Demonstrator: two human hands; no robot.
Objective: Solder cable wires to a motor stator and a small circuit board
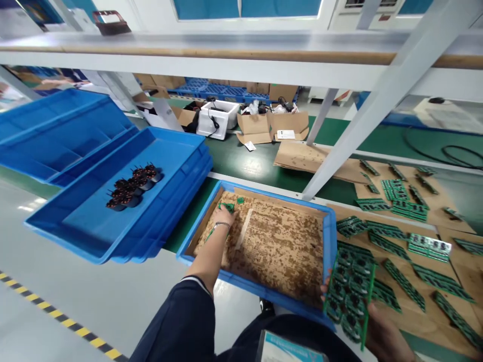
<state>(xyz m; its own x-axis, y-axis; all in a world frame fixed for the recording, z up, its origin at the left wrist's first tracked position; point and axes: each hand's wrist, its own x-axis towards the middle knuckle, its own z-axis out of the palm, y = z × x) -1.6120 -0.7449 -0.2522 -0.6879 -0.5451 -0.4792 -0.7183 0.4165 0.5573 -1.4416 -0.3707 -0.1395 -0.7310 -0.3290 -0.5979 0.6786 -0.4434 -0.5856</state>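
Observation:
My right hand [385,329] grips a green circuit board panel [349,294] by its edges, tilted over the right rim of the blue-edged tray [330,236]. Round sections with dark parts cover the panel in two columns. My left hand [224,215] reaches into the tray's far left corner, its fingers closed around a small green board piece [227,206]; the fingertips are partly hidden. Just right of it lies another small green piece [240,200]. More green shows beside my left wrist. Worn, patchy cardboard [283,241] lines the tray.
Many green circuit boards [405,244] lie on cardboard at right. Stacked blue bins [177,151] stand at left, with black cylindrical parts [132,187] in the top one. A slanted white post [362,120] rises behind the tray. Open cardboard boxes [254,128] sit farther back.

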